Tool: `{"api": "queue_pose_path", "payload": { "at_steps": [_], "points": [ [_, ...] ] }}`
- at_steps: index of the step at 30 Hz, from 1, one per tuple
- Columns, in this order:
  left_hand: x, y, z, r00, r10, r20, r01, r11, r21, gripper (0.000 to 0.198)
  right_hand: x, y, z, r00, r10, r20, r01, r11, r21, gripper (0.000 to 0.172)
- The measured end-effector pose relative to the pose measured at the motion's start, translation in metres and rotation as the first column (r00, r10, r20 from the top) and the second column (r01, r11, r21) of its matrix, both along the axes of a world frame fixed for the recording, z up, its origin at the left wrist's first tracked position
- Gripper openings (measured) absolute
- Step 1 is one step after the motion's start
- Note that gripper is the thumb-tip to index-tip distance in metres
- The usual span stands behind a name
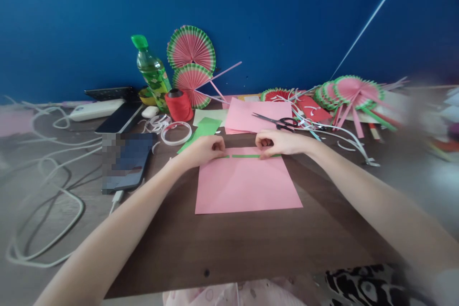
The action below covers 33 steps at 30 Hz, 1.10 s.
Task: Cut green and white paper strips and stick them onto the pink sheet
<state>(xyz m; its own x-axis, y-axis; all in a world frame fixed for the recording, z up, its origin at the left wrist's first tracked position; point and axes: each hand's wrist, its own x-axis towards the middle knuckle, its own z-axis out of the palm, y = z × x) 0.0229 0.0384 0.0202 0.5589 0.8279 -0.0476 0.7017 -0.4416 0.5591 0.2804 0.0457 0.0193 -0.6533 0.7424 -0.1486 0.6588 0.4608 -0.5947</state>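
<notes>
A pink paper sheet [247, 186] lies flat on the brown table in front of me. Along its far edge runs a narrow green paper strip [245, 156], with a small gap separating it from a shorter green piece at the left. My left hand [209, 149] has its fingers curled closed, their tips on the shorter green piece near the sheet's far left corner. With thumb and fingers pinched together, my right hand [276, 143] is on the longer strip toward the right. Just beyond the hands, black scissors [275, 120] rest on more pink paper [236, 114].
Green paper [204, 131], a tape roll [176, 134] and a red thread spool [179, 106] lie left of centre. Behind them stand a green-capped bottle [152, 74] and round pleated fans [191, 50]. A phone [131, 162] and white cables sit left; more fans [353, 91] lie right.
</notes>
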Motion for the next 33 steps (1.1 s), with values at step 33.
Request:
{"api": "queue_pose_path", "payload": {
  "at_steps": [33],
  "points": [
    [-0.018, 0.009, 0.014, 0.981, 0.185, -0.067, -0.168, 0.964, 0.204, 0.019, 0.003, 0.001, 0.002, 0.999, -0.041, 0.001, 0.041, 0.999, 0.002, 0.028]
  ]
}}
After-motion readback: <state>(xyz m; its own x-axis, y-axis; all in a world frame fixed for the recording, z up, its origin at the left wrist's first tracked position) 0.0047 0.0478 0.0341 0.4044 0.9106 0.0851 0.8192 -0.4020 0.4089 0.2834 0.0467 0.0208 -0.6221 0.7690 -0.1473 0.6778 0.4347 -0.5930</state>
